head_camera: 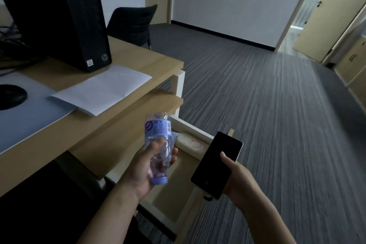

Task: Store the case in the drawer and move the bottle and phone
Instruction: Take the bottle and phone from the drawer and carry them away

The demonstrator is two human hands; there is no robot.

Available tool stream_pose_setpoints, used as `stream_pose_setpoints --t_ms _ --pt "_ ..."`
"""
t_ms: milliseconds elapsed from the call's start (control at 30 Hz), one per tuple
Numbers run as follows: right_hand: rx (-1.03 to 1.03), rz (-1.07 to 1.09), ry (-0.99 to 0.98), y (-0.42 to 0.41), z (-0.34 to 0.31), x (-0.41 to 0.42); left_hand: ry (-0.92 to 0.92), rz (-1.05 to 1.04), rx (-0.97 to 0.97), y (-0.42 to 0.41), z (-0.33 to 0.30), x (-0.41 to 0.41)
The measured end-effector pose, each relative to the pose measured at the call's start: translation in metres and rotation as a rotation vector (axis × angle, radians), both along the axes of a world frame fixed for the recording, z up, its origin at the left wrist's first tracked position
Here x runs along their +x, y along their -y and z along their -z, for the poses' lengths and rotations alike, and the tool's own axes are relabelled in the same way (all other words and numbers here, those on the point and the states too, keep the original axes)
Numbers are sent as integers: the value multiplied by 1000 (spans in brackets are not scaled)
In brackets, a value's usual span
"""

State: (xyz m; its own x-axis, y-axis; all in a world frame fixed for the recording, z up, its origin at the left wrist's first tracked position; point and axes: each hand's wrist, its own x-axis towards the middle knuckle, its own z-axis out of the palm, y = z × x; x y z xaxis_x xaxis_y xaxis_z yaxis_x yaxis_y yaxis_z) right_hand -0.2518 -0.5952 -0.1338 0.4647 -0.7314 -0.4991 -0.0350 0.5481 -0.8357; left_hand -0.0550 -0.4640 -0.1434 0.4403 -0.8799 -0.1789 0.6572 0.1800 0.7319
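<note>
My left hand [144, 166] grips a clear plastic bottle [158, 136] with a purple label, its purple cap pointing down toward me. My right hand [235, 178] holds a black phone [215, 164], screen dark and facing up. Both hover over an open wooden drawer [174, 190] pulled out beneath the desk. A pale cream case [190, 143] with a pink mark lies in the far end of the drawer, partly hidden by the bottle and the phone.
The wooden desk [138, 61] holds a black computer tower [59, 14], a white sheet of paper [103, 89], a grey mat [29, 109] and a black mouse [11, 96]. A black chair [132, 24] stands behind it. Striped grey carpet [277, 115] runs to an open doorway [305, 14].
</note>
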Motion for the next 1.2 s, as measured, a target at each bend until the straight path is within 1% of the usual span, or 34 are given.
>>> stream_pose_setpoints --t_ms 133,333,433,567,633,867,1200 --pt "41 -8 44 -2 9 25 16 -29 38 -3 -4 1" --pt "171 4 182 -4 15 66 53 -64 97 -4 -12 13" --pt "195 -7 216 -7 23 87 49 -75 97 -6 -13 20" --pt "250 -32 263 -10 28 110 93 -106 128 -10 -14 26" --pt "251 -50 281 -9 29 120 102 -115 140 -11 -14 29" --pt "152 -148 295 -6 28 147 119 -156 163 -17 -11 44" --pt "210 -233 354 -12 36 183 152 -134 194 -22 -5 47"
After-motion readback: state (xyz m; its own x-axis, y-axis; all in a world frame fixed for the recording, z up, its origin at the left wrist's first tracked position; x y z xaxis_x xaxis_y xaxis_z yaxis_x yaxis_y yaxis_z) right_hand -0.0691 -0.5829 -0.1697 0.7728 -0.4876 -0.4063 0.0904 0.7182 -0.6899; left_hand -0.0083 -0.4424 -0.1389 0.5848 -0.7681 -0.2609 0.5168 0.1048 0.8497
